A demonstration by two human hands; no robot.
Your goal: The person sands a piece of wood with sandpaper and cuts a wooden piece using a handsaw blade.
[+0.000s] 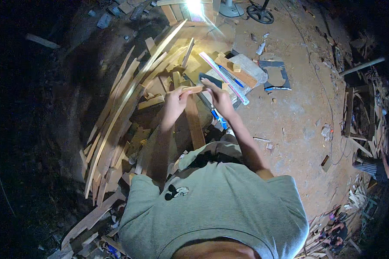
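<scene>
Left hand (176, 102): your fingers pinch one end of the small wood piece (193, 90), maybe to keep it still.
Right hand (221, 100): at the piece's other end; I can't tell if it grips.
Wood piece: between your two hands, left of the grey slab (258, 74).
Ruler (229, 82): along the slab's left edge, perhaps for easy reach.
Lamp (195, 7): shines toward you, likely so you can see.

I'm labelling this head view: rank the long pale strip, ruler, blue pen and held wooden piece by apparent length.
1. Long pale strip
2. Ruler
3. Blue pen
Unsure, so unranked: held wooden piece, partly hidden.
</scene>
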